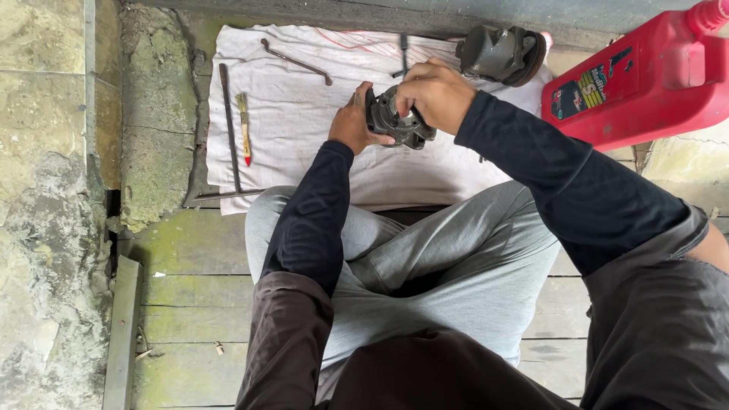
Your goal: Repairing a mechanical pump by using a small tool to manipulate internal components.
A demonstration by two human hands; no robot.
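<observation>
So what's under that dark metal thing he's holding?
A white cloth spread on the ground lies under the dark metal part. Both hands, left and right, grip it, covering the cloth right beneath.

Both hands, left hand [351,125] and right hand [434,93], clasped a dark metal part [392,120] above the white cloth [304,114]; a paintbrush [244,127] lay near its left edge.

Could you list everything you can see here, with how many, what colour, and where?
metal part: one, dark grey, held over the cloth
white cloth: one, spread on the floor
second metal part: one, dark, cloth's far right corner
brush: one, pale bristles and red-tipped handle, left on cloth
long bar: one, dark, beside the brush
bent rod: one, dark, top of cloth
jug: one, red, right
left hand: on the part
right hand: gripping it from above
</observation>
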